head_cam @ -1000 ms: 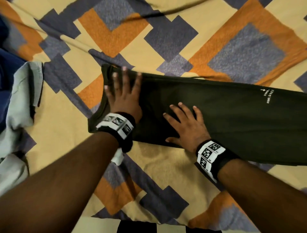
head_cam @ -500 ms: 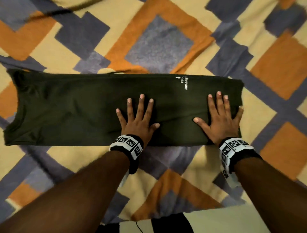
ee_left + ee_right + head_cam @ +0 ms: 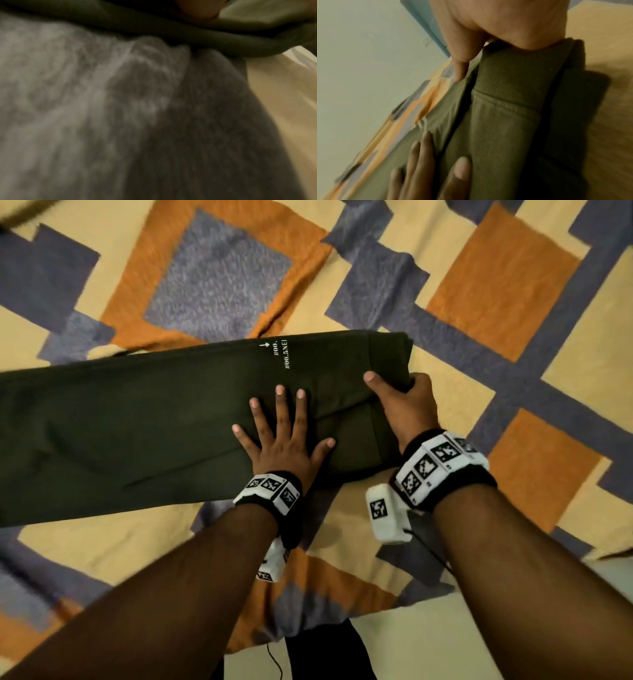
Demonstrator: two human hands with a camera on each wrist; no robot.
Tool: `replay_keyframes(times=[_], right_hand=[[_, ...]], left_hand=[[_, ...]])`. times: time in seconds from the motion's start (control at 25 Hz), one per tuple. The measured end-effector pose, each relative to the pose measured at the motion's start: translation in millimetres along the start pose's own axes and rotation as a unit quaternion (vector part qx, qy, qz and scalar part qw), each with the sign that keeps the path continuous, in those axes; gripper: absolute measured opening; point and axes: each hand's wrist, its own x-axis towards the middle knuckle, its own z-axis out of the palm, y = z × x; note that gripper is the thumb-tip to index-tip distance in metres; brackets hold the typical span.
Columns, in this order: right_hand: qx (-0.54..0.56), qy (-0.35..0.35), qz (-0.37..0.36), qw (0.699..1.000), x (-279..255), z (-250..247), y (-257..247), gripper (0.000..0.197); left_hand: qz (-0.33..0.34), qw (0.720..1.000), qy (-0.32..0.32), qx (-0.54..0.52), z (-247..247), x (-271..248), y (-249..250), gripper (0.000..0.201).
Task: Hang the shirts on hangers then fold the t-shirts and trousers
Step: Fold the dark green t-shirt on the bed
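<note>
T-shirt [image 3: 137, 422]: dark green strip, frame centre, on bedsheet [image 3: 496, 285]
Left hand [image 3: 284, 446]: flat, fingers spread, pressing it
Right hand [image 3: 407, 405]: grasping its right end

On my head feed the t-shirt [image 3: 137, 426] is one plain dark olive green, with a few short lines of white lettering [image 3: 279, 354] and a little white arrow near its far edge. In my right wrist feed the same cloth reads a lighter, muddier olive. Under it the bedsheet [image 3: 513, 278] shows a geometric patchwork: pale yellow ground, burnt orange blocks, and speckled grey-violet squares and bars. Both of my wristbands [image 3: 442, 463] are black, set with white tiles printed in black square code patterns. My left wrist feed gives only blurred mottled grey beside a cream patch.
</note>
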Motion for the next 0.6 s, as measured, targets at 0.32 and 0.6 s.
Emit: replay_keyframes(times=[0.32, 0.6], right_hand=[[0.023, -0.155, -0.052, 0.986, 3, -9, -12, 0.041], [-0.133, -0.115, -0.225, 0.958, -78, 27, -63, 0.033]], left_hand=[[0.04, 0.992, -0.021, -0.114, -30, -2, -26, 0.072], [0.003, 0.95, -0.022, -0.313, -71, -24, -87, 0.044]])
